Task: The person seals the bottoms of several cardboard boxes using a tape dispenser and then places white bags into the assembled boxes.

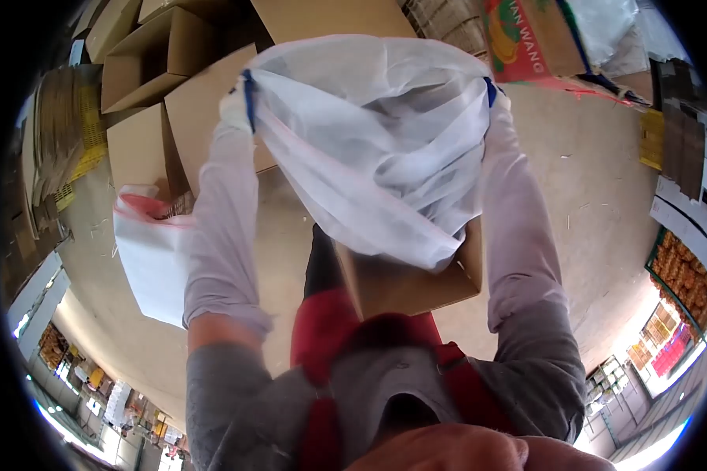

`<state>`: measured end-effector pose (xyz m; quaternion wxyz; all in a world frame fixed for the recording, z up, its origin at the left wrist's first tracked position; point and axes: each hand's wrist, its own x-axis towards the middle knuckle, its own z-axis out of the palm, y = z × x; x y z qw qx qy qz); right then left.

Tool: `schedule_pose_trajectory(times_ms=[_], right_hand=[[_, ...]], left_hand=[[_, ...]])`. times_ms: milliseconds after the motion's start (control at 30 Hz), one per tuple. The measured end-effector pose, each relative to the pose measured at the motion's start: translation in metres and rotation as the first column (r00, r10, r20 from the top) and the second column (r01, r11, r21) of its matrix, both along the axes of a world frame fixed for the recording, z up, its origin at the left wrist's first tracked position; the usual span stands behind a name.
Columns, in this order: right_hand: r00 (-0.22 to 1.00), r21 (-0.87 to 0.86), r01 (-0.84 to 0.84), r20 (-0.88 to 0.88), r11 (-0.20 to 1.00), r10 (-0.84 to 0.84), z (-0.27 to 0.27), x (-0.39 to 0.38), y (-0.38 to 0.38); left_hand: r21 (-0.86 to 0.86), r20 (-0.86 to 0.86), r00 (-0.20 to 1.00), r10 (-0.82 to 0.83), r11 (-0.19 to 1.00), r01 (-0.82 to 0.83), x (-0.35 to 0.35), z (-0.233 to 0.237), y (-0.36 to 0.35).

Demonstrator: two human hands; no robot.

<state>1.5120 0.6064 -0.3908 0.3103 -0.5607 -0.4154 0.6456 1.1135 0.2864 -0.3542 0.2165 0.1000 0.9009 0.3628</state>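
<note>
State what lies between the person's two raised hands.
In the head view, a thin white translucent plastic bag spans from left hand to right hand, above a brown cardboard box.

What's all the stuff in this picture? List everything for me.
plastic bag: one, see-through white with blue edge strips, held spread above the brown box
brown box: one, cardboard, under the bag
cardboard boxes: several, brown, upper left
printed carton: one, red and green, top right
white sack: one, white with red top, left
produce crate: at least one, orange-brown contents, right edge
left hand: white sleeve, grips the bag's left edge
right hand: white sleeve, grips the bag's right edge
</note>
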Motion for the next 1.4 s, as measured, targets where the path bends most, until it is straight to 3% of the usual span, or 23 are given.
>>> schedule_pose_trajectory(times_ms=[67, 167, 233, 267, 333, 400, 467, 533, 600, 633, 733, 833, 933, 967, 1033, 1067, 1100, 1200, 1233, 1300, 1333, 1367, 1400], right_hand=[[0.998, -0.101, -0.030, 0.053, 0.994, 0.036, -0.029, 0.021, -0.027], [0.952, -0.228, -0.098, 0.261, 0.969, 0.158, -0.028, 0.087, -0.088], [0.810, -0.263, -0.179, 0.508, 0.948, 0.294, 0.006, 0.124, -0.114], [0.726, -0.280, -0.199, 0.601, 0.939, 0.333, 0.041, 0.136, -0.121], [0.873, -0.111, -0.203, 0.430, 0.973, 0.231, 0.128, 0.147, -0.150], [0.924, 0.044, -0.362, 0.149, 0.931, 0.352, 0.193, 0.130, -0.189], [0.788, -0.030, -0.600, 0.153, 0.799, 0.597, 0.209, 0.082, -0.216], [0.551, 0.194, -0.783, 0.659, 0.592, 0.513, 0.149, 0.041, -0.236], [0.220, -0.188, -0.885, 0.638, 0.427, 0.738, 0.079, 0.050, -0.269], [0.049, -0.199, -0.959, 0.589, 0.204, 0.807, 0.101, 0.052, -0.282], [-0.129, -0.217, -0.976, 0.681, 0.030, 0.721, 0.178, 0.078, -0.323], [-0.071, -0.041, -0.997, 0.594, -0.058, 0.801, 0.203, 0.115, -0.339], [0.526, -0.061, -0.847, 0.043, 0.528, 0.849, 0.249, 0.152, -0.295], [0.774, -0.328, -0.608, -0.042, 0.723, 0.631, 0.239, 0.180, -0.288], [0.977, -0.408, -0.212, -0.068, 0.888, 0.203, 0.247, 0.181, -0.268], [0.979, -0.534, -0.173, -0.184, 0.828, 0.087, 0.233, 0.186, -0.265], [0.865, -0.219, -0.500, -0.066, 0.838, 0.498, 0.199, 0.191, -0.275], [0.959, -0.770, -0.231, -0.282, 0.595, 0.007, 0.208, 0.118, -0.281], [0.930, -0.358, -0.362, -0.202, 0.861, 0.307, 0.208, 0.128, -0.294], [0.955, -0.769, -0.195, -0.290, 0.608, -0.060, 0.171, 0.173, -0.290], [0.636, -0.611, -0.325, -0.706, 0.722, -0.312, 0.152, 0.209, -0.297], [0.838, -0.721, -0.031, -0.396, 0.692, -0.376, 0.185, 0.219, -0.292], [0.857, -0.708, -0.035, -0.384, 0.706, -0.342, 0.175, 0.249, -0.293]], left_hand=[[0.152, 0.362, 0.900, 0.244, 0.937, -0.315, 0.045, -0.036, -0.015], [-0.014, 0.584, 0.798, 0.148, 0.985, -0.172, 0.128, -0.070, -0.108], [-0.127, 0.728, 0.648, 0.224, 0.973, -0.194, 0.177, -0.046, -0.170], [-0.187, 0.741, 0.524, 0.420, 0.879, -0.439, 0.194, -0.017, -0.186], [-0.003, 0.734, 0.597, 0.323, 0.881, -0.474, 0.202, 0.030, -0.225], [0.348, 0.739, 0.663, -0.119, 0.911, -0.224, 0.214, 0.124, -0.192], [0.582, 0.763, 0.438, -0.475, 0.800, -0.147, 0.248, 0.169, -0.151], [0.581, 0.805, 0.240, -0.542, 0.802, -0.137, 0.286, 0.183, -0.105], [0.478, 0.815, 0.456, -0.358, 0.859, -0.181, 0.331, 0.145, -0.087], [0.478, 0.807, 0.472, -0.354, 0.862, -0.170, 0.333, 0.142, -0.080], [0.194, 0.921, 0.383, -0.066, 0.932, -0.305, 0.352, 0.152, -0.077], [0.104, 0.889, 0.450, 0.081, 0.923, -0.371, 0.386, 0.108, -0.101], [0.428, 0.667, 0.736, -0.115, 0.867, -0.254, 0.376, 0.141, -0.132], [0.421, 0.690, 0.721, -0.063, 0.845, -0.329, 0.374, 0.144, -0.150], [0.400, 0.715, 0.699, -0.006, 0.823, -0.402, 0.372, 0.154, -0.179], [0.359, 0.808, 0.589, 0.003, 0.790, -0.497, 0.373, 0.161, -0.184], [0.307, 0.884, 0.468, 0.003, 0.751, -0.585, 0.373, 0.166, -0.186], [0.278, 0.870, 0.488, -0.074, 0.891, -0.360, 0.390, 0.165, -0.180], [0.263, 0.875, 0.481, -0.060, 0.892, -0.368, 0.392, 0.162, -0.197], [0.268, 0.941, 0.310, -0.139, 0.862, -0.429, 0.394, 0.137, -0.244], [0.268, 0.953, 0.252, -0.166, 0.850, -0.453, 0.396, 0.121, -0.267], [0.202, 0.978, 0.147, -0.146, 0.826, -0.525, 0.404, 0.103, -0.296], [0.214, 0.972, 0.172, -0.160, 0.905, -0.367, 0.409, 0.090, -0.311]])
